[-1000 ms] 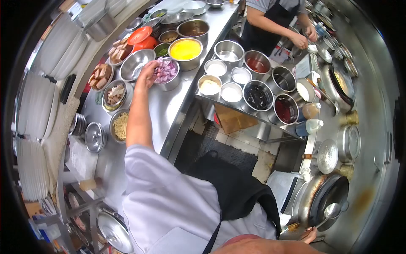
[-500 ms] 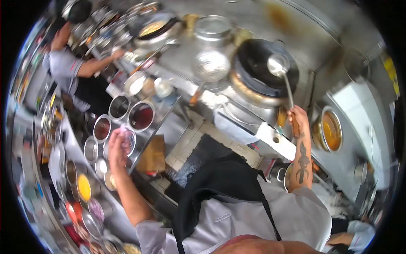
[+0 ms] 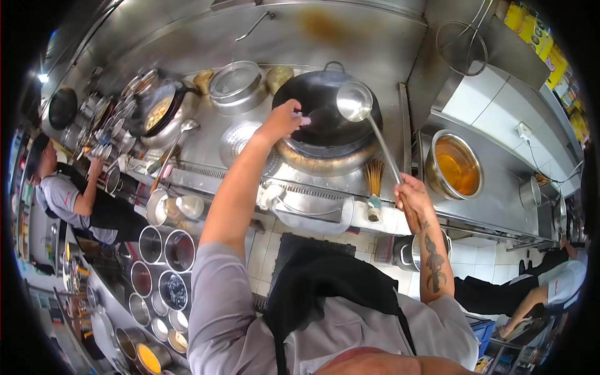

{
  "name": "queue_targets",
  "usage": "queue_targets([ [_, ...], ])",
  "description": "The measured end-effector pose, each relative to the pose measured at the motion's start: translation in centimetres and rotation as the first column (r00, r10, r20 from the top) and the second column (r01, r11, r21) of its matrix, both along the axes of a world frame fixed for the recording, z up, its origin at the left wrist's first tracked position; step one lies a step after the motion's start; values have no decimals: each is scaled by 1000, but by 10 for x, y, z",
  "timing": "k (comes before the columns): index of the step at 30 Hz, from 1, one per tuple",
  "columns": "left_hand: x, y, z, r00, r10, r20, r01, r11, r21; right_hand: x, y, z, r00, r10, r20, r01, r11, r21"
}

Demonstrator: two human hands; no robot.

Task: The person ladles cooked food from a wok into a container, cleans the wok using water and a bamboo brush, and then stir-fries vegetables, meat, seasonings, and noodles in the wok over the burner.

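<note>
My left hand reaches over the left side of the black wok. Its fingers are closed round a small pale, pinkish lump whose kind I cannot make out. My right hand grips the wooden handle of a ladle. The ladle's steel bowl is over the wok's right side, and its long shaft slants down towards me. The wok rests on a round burner ring. Below the rim, a bamboo brush stands beside the ladle shaft.
A perforated strainer lies left of the wok, partly behind my left forearm. To the right stands a steel pot of orange liquid. Several seasoning pots are at lower left. Co-workers stand at left and far right.
My left hand has moved from the seasoning pots to over the wok. The view has turned towards the stove. My right hand still holds the ladle over the wok.
</note>
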State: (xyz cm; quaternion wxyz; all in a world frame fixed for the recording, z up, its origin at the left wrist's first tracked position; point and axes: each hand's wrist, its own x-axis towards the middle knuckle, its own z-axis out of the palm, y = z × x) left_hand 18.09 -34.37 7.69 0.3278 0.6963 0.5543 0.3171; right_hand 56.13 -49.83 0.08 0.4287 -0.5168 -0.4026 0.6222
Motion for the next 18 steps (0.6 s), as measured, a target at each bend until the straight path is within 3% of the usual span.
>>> queue_targets([
  [3, 3, 74, -27, 950, 4, -311, 100, 944, 316, -8, -8, 5, 999, -9, 38, 9, 1000, -9],
  [4, 6, 68, -6, 974, -60, -220, 118, 959, 259, -9, -10, 6, 996, -13, 84, 14, 1000, -9],
  [7, 0, 94, 11, 926, 58, -374, 137, 869, 475, -11, -21, 11, 921, 35, 387, -68, 995, 71],
  [8, 1, 93, 26, 891, 175, -418, 65, 864, 499, -10, -25, 16, 891, 57, 451, -102, 992, 77],
  [11, -15, 50, 79, 876, 248, -415, -23, 879, 476, -14, -34, 40, 767, 185, 614, -252, 967, 23],
  [12, -22, 36, 87, 892, 273, -360, -44, 846, 532, -13, -32, 42, 720, 230, 654, -270, 962, -41],
  [15, -55, 5, 84, 979, 178, -104, -113, 885, 452, 6, -6, 10, 562, 243, 791, -399, 917, 1],
  [16, -66, -8, 78, 981, 177, -76, -131, 903, 409, -6, 2, 27, 552, 265, 791, -375, 926, -49],
  [18, -88, -43, 50, 973, 231, 3, -220, 926, 307, 10, 36, -10, 416, 74, 906, -515, 841, 167],
])
